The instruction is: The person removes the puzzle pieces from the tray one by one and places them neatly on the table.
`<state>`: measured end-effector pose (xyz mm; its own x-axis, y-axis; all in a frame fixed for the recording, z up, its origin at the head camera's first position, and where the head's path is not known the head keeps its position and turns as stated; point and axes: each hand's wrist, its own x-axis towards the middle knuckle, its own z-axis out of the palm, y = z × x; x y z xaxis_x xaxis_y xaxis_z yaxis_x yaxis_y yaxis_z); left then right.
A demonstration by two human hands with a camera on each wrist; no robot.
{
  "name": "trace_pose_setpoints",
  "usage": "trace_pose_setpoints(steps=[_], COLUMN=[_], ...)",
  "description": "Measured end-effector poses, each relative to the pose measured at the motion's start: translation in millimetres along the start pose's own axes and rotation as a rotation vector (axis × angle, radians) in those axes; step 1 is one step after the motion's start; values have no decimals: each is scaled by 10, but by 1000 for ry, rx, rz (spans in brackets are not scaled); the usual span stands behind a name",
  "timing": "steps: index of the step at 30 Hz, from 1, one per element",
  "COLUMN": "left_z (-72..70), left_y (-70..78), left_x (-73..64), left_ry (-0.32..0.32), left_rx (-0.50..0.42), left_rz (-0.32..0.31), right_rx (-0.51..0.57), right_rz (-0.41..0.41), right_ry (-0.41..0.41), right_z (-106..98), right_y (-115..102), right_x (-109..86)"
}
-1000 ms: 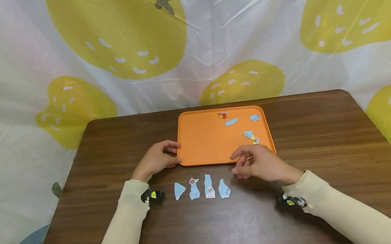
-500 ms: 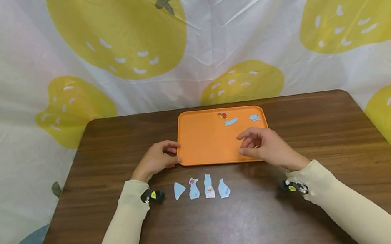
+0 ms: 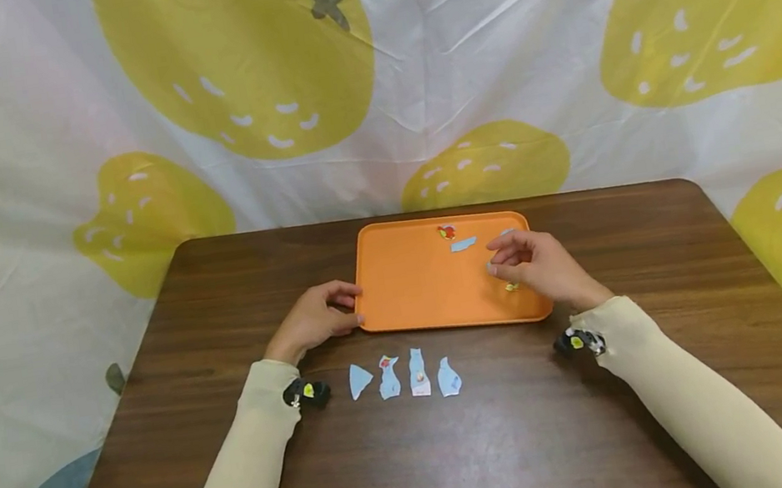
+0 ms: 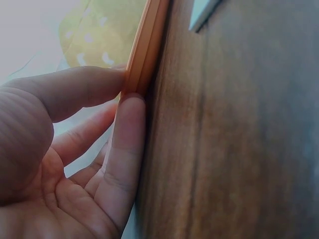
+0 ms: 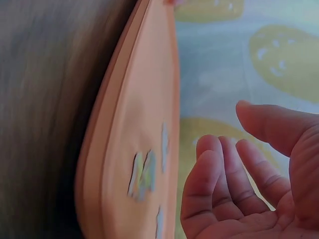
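Observation:
My left hand [image 3: 314, 319] rests at the left rim of an orange tray [image 3: 414, 299]. In the left wrist view, thumb and fingertips touch the tray's edge. Above the tray's right part hovers my right hand [image 3: 538, 264], fingers loosely bent and apart from the thumb, with nothing visible between them in the right wrist view. On the tray lie a red piece [image 3: 447, 232], a light blue strip [image 3: 463, 244] and a yellow-patterned piece [image 3: 511, 287], partly hidden by the right hand. Another pale blue piece [image 3: 506, 232] shows just behind the fingers.
Several light blue cut-out pieces stand in a row before the tray: a triangle [image 3: 360, 380], a wavy one [image 3: 388, 378], a tall one [image 3: 418, 373] and a pointed one [image 3: 448, 377]. A patterned cloth [image 3: 322, 187] hangs behind the brown table [image 3: 424, 467].
My right hand has moved from the tray's front edge back and rightward over the tray's right side. My left hand has stayed at the left rim.

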<state>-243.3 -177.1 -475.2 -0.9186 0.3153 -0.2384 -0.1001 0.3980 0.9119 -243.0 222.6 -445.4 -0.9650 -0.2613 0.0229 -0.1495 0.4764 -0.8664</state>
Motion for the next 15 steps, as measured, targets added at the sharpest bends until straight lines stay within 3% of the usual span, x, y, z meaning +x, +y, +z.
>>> trace_pose_setpoints(steps=[15], left_z=[-10], left_y=[1], left_x=[-3], left_ry=[-6], left_rx=[-17], left_rz=[-9], right_rx=[-140], right_rz=[22], right_ry=[-48], right_z=[-152], right_y=[226], right_x=[106])
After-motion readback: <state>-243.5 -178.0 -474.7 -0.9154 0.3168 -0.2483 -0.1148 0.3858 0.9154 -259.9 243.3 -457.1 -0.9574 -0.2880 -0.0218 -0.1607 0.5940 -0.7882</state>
